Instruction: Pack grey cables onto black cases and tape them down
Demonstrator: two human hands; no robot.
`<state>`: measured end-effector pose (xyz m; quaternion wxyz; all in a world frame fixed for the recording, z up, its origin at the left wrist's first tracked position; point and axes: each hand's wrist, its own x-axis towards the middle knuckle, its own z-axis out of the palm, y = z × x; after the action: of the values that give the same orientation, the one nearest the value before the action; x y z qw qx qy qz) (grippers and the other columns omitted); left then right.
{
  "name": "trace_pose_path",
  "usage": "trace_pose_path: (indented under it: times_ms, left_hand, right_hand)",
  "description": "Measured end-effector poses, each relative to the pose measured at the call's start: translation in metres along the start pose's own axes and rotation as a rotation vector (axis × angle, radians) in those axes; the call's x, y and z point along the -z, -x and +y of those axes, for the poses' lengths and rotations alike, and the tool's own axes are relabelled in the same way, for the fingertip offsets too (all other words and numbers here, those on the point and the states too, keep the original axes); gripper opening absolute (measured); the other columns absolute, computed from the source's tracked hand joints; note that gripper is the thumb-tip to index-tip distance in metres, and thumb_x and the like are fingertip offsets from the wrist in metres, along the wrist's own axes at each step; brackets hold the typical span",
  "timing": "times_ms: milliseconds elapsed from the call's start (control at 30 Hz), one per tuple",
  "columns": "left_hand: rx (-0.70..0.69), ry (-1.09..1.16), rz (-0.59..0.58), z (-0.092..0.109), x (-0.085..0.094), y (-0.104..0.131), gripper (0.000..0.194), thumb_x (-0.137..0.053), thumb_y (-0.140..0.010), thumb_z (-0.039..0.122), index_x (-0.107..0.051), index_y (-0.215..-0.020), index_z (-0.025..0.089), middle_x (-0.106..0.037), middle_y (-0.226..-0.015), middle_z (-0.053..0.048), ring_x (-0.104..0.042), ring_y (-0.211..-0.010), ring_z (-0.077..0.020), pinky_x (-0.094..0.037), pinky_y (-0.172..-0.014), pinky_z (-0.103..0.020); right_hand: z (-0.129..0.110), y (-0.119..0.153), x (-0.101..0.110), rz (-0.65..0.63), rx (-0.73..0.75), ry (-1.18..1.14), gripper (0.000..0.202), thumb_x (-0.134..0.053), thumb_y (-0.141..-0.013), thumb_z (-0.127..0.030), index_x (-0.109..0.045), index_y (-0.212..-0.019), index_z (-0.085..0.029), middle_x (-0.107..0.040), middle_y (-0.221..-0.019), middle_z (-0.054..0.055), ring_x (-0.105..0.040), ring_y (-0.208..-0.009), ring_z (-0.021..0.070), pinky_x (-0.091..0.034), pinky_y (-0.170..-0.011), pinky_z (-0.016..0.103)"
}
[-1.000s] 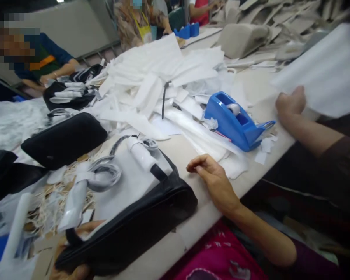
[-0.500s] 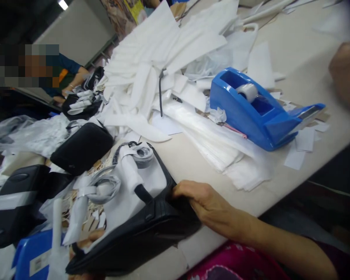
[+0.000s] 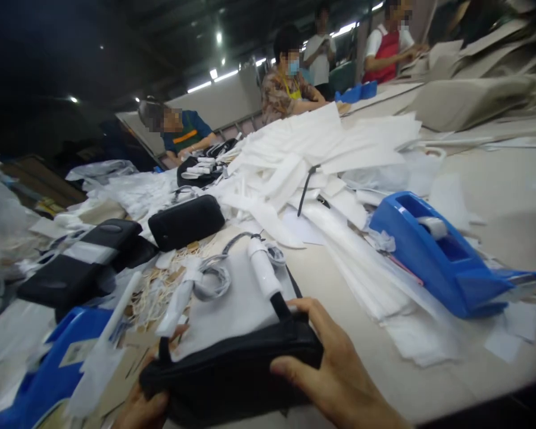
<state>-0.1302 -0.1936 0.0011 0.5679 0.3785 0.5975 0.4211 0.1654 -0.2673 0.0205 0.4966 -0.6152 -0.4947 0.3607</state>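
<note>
Black bag (image 3: pixel 232 372) sits on the counter (image 3: pixel 495 179), gripped at both ends: right hand (image 3: pixel 335 375) fingers wrapped over it, left hand (image 3: pixel 140 411) fingers clasping underneath

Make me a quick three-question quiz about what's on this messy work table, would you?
1. True or false: both hands grip the black bag.
2. What colour is the tape dispenser?
3. What lies heaped behind the dispenser? A) white sheets B) red boxes C) green bottles

Key:
1. True: the left hand holds its left end, the right hand its right end.
2. Blue.
3. A, a pile of white sheets.
</note>
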Motion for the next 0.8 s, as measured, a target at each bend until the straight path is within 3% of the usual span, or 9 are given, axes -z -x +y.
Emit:
trace_pose_path:
  times_ms: [100,167,333,467,600,800]
  left_hand:
    - [-0.111,0.027,0.024,0.004,-0.009,0.013,0.061,-0.083,-0.046,0.039,-0.064,-0.103,0.027,-0.064,-0.118,-0.002,-0.050,-0.121,-0.0334,-0.048,-0.097,-0.037]
    - [-0.212,0.035,-0.024,0.006,-0.014,0.015,0.052,-0.082,-0.050,0.037,-0.065,-0.097,0.022,-0.063,-0.117,-0.003,-0.052,-0.117,-0.0293,-0.047,-0.096,-0.031]
    - [-0.223,0.014,-0.226,0.005,-0.010,0.007,0.049,-0.078,-0.060,0.038,-0.061,-0.101,0.019,-0.064,-0.086,-0.002,-0.059,-0.080,-0.0195,-0.048,-0.073,-0.026]
    - [-0.207,0.066,-0.206,0.001,-0.008,0.000,0.052,-0.077,-0.059,0.048,-0.061,-0.097,0.017,-0.060,-0.076,0.000,-0.055,-0.069,-0.0153,-0.044,-0.063,-0.022]
    - [-0.103,0.135,-0.148,-0.008,-0.012,-0.009,0.036,-0.078,-0.063,0.042,-0.061,-0.082,0.016,-0.057,-0.066,0.003,-0.052,-0.059,-0.0107,-0.042,-0.058,-0.020]
    - [-0.012,0.055,-0.053,-0.019,-0.019,-0.022,0.036,-0.074,-0.067,0.045,-0.064,-0.085,0.015,-0.062,-0.067,0.001,-0.058,-0.061,-0.0155,-0.048,-0.060,-0.025]
  right_hand:
    - [-0.004,0.004,-0.003,0.035,0.011,0.018,0.030,-0.066,-0.076,-0.034,-0.052,-0.101,-0.023,-0.058,-0.092,0.001,-0.057,-0.086,0.0198,-0.048,-0.078,0.031]
    - [-0.004,0.005,-0.005,0.062,0.021,0.055,0.028,-0.065,-0.078,-0.037,-0.052,-0.098,-0.023,-0.058,-0.088,0.000,-0.057,-0.082,0.0184,-0.047,-0.077,0.029]
    - [-0.002,0.007,-0.011,0.152,0.017,0.159,0.040,-0.067,-0.076,-0.044,-0.053,-0.109,-0.025,-0.061,-0.092,-0.001,-0.059,-0.081,0.0180,-0.047,-0.075,0.027]
    - [-0.001,0.006,-0.014,0.165,-0.024,0.210,0.036,-0.066,-0.076,-0.050,-0.057,-0.100,-0.024,-0.061,-0.080,-0.003,-0.058,-0.071,0.0170,-0.046,-0.064,0.025]
    - [0.000,0.001,-0.019,0.183,-0.129,0.193,0.036,-0.064,-0.075,-0.055,-0.057,-0.089,-0.023,-0.057,-0.066,-0.004,-0.053,-0.060,0.0154,-0.043,-0.055,0.024]
    - [0.017,-0.018,-0.027,0.173,-0.217,0.177,0.041,-0.062,-0.075,-0.060,-0.056,-0.072,-0.020,-0.051,-0.058,-0.004,-0.048,-0.057,0.0144,-0.039,-0.054,0.024]
